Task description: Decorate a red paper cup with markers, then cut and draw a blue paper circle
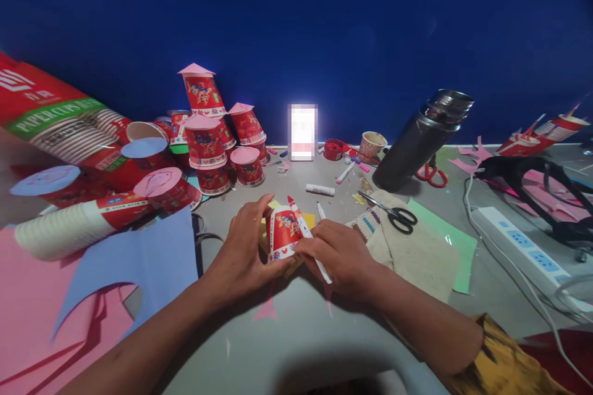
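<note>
So the left hand (248, 247) is gripping a red printed paper cup (283, 231) just above the counter (210, 345), with yellow paper (308, 220) right behind it, while the right hand (340, 253) is pinching a red-tipped white marker (303, 228) that's slanting across the cup's side. Over past the right hand, black-handled scissors (402, 220) are lying open on some beige cloth (412, 256), and a dark thermos (412, 148) is leaning behind them.
</note>
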A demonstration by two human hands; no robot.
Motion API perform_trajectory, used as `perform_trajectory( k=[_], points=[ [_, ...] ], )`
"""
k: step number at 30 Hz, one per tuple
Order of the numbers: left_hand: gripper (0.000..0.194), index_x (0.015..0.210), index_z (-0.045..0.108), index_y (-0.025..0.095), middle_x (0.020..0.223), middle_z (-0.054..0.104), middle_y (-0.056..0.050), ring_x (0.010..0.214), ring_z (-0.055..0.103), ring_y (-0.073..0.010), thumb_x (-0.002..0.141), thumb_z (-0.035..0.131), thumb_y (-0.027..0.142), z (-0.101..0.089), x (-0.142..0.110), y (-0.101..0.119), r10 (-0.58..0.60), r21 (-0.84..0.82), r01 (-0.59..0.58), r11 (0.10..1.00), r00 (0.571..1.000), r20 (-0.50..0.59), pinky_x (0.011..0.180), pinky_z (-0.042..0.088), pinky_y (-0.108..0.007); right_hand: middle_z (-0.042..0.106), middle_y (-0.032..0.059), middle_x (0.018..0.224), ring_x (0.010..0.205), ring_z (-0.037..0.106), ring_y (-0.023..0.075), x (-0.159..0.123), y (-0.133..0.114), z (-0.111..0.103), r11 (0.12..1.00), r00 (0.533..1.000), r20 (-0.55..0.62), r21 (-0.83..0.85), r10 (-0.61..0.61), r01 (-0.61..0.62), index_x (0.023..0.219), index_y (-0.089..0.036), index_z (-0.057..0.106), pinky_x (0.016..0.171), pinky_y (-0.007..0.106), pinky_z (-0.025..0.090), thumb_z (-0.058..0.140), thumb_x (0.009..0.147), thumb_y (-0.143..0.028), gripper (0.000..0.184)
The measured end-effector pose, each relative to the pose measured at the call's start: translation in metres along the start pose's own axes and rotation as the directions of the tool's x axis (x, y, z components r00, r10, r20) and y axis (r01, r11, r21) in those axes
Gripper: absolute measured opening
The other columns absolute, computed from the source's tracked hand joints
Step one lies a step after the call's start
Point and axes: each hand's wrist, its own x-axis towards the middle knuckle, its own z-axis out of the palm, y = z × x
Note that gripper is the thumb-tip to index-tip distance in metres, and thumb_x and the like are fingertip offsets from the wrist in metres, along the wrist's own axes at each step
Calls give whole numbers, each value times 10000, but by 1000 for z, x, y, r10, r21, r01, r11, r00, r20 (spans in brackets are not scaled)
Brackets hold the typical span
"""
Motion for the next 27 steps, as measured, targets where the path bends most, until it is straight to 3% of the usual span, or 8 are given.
perform_trajectory(
  k=[4,7,11,15,20,24,27],
  points=[
    [985,1596,270,277,1452,504,-148,1365,537,-373,784,810,418,-1,-1,-1,-13,-98,15,995,1000,15,1158,449,-630,668,22,804,707,575,195,1,1,-1,994,989,-122,72,86,-77,1077,-222,611,632,302,410,581,992,-120,135],
    [957,1586,314,278,1531,488,-152,1407,541,-370,770,801,397,-4,1,-1,-86,-214,98,972,994,61,1169,473,-615,702,15,831,723,623,194,3,3,-2,973,963,-186,161,194,-165,1075,-246,604,653,304,471,609,934,-87,212],
    [846,1529,428,289,1526,558,-148,1305,636,-370,775,801,375,-8,3,3,-169,-324,193,926,980,104,1098,539,-642,695,12,834,737,655,189,4,4,-2,944,923,-248,225,294,-240,1024,-246,597,684,313,521,627,919,-99,184],
    [757,1478,498,267,1397,666,-156,1218,690,-373,788,792,368,-7,4,6,-198,-451,263,853,962,188,984,610,-611,679,1,823,699,651,175,5,3,-3,930,906,-265,256,330,-264,1008,-246,593,660,304,529,631,922,-107,167],
    [771,1467,484,267,1445,646,-159,1227,695,-350,768,801,329,0,4,3,-198,-575,305,759,950,242,991,608,-575,677,-2,820,710,655,174,6,2,-4,926,902,-264,264,340,-271,987,-247,582,669,297,529,651,918,-102,174],
    [757,1436,466,266,1475,607,-150,1282,665,-349,771,821,336,0,4,-4,-182,-555,234,798,972,148,1044,578,-567,697,19,841,732,665,191,5,5,-3,945,916,-268,221,298,-243,1054,-239,600,677,314,536,642,936,-125,169],
    [778,1449,440,284,1505,550,-134,1323,622,-356,761,800,324,-5,4,-5,-170,-349,160,923,985,3,1062,566,-567,732,45,879,757,680,204,4,8,-4,957,925,-276,194,263,-214,1136,-229,622,690,332,543,624,957,-126,207]
  ],
)
